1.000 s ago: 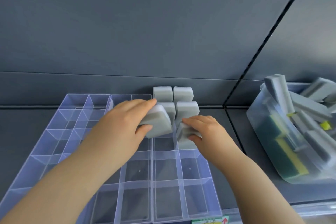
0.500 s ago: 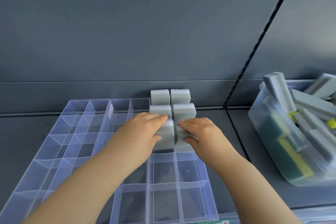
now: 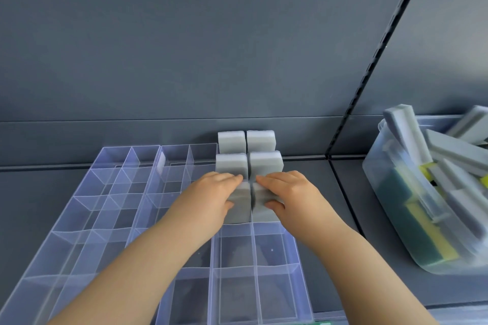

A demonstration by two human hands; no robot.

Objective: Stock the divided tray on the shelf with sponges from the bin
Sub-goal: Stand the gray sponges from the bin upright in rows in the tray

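A clear divided tray [image 3: 105, 219] lies on the dark shelf. Several grey sponges stand upright in its far right cells, two at the back [image 3: 245, 141] and two in front of them [image 3: 265, 163]. My left hand [image 3: 206, 203] is closed on a grey sponge [image 3: 241, 208] standing in the third-row cell. My right hand [image 3: 290, 195] grips a second grey sponge [image 3: 264, 203] in the cell right beside it. Both sponges sit side by side, touching, with my fingers over their tops.
A clear plastic bin [image 3: 412, 219] at the right holds several grey sponges and some green-and-yellow ones. A slotted upright [image 3: 369, 66] runs up the grey back wall. The tray's left and near cells hold nothing.
My left hand has swung its sponge from tilted above the tray down into the cell beside the right hand's sponge. Both hands have come together and pressed lower.
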